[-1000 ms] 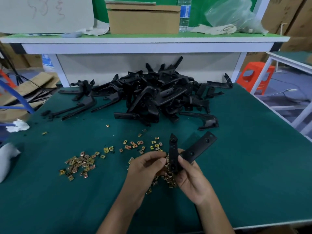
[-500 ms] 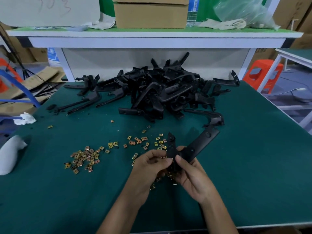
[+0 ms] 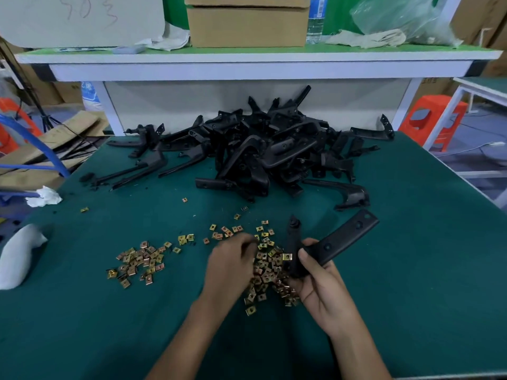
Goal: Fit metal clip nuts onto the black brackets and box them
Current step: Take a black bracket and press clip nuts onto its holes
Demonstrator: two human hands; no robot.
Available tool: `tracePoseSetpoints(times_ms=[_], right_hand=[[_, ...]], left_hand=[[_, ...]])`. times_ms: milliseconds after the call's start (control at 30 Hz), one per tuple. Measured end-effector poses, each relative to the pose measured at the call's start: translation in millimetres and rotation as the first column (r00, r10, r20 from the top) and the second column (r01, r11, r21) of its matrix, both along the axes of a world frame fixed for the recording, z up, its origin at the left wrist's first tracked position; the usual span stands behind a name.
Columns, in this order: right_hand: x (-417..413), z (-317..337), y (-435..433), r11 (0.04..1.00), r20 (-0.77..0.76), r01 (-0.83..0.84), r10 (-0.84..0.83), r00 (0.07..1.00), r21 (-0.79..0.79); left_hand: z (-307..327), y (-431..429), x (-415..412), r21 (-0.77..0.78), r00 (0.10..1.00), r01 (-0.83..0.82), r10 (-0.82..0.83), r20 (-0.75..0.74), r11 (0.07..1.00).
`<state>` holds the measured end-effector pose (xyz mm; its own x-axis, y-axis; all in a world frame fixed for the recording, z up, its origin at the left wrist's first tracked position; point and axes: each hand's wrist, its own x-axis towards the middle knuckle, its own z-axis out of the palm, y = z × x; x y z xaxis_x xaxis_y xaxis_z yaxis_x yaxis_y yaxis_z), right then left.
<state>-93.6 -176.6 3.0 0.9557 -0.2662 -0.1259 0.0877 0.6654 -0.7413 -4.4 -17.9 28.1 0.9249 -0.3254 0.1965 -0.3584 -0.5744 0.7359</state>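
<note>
Fingers (image 3: 307, 259) of the right hand (image 3: 321, 293) grip the black bracket (image 3: 338, 242); left hand (image 3: 230, 267) blurred over clip nuts (image 3: 267, 271), grasp unclear.

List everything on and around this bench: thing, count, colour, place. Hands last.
bracket pile: many, black, far middle of the table
held bracket: one, black, in the right hand
clip nuts: many, brass-gold, main heap between the hands, a smaller heap to its left, strays beyond
table: one, green top
shelf: one, white edge, green top, behind the table
cardboard box: one, brown, on the shelf
water bottle: one, clear, right of the box
plastic bag: one, clear, right end of the shelf
stool: one, orange, beyond the table's right side
tissue: one, white, table's left edge
left hand: at the nut heap, blurred, grip unclear
right hand: grips the held bracket
</note>
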Motion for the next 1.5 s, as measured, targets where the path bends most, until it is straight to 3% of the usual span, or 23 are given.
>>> tracePoseSetpoints(times_ms=[100,200,367,433,500,600,700,1033,1300,1500], right_hand=[[-0.4,0.1,-1.5,1.0,-0.01,-0.001,0.001,1.0,0.015],[-0.1,1.1,-0.7,1.0,-0.025,-0.006,0.007,1.0,0.015],[-1.1,4.7,-0.6,0.999,-0.033,-0.004,0.005,0.999,0.044],[-2.4,6.4,0.4,0.999,-0.04,-0.013,0.015,0.999,0.05],[-2.8,8.3,1.3,0.999,-0.045,-0.021,0.022,0.999,0.034],[-2.7,9.4,1.7,0.998,-0.031,-0.03,0.032,0.999,0.048],[-3.4,7.5,0.9,0.997,-0.01,-0.061,0.061,0.998,0.036],[-3.3,4.2,0.8,0.997,-0.015,-0.077,0.077,0.997,-0.003],[-3.9,2.0,1.9,0.995,-0.014,-0.078,0.078,0.997,-0.054],[-3.7,1.2,5.7,0.979,-0.025,-0.06,0.057,0.998,-0.193]], left_hand=[[-15.5,2.3,32.1,0.3,0.979,-0.092,0.031,0.202,0.949],[-22.4,1.5,51.4,0.419,0.986,-0.031,-0.041,0.161,0.907],[-8.1,-3.2,59.6,0.3,0.999,0.042,-0.048,0.013,0.953],[1.0,-4.4,50.7,0.155,0.995,0.05,-0.035,-0.094,0.987],[9.9,-7.0,34.1,-0.085,0.97,0.089,-0.106,-0.219,0.992],[19.8,-12.8,5.9,-0.436,0.906,0.032,-0.211,-0.368,0.899],[27.7,-20.2,-11.3,-0.634,0.795,-0.151,-0.288,-0.534,0.759],[35.9,-28.2,-21.2,-0.638,0.716,-0.358,-0.238,-0.657,0.682],[32.6,-28.0,-22.6,-0.623,0.735,-0.291,-0.248,-0.632,0.726],[33.1,-22.0,-22.5,-0.577,0.741,-0.26,-0.223,-0.634,0.775]])
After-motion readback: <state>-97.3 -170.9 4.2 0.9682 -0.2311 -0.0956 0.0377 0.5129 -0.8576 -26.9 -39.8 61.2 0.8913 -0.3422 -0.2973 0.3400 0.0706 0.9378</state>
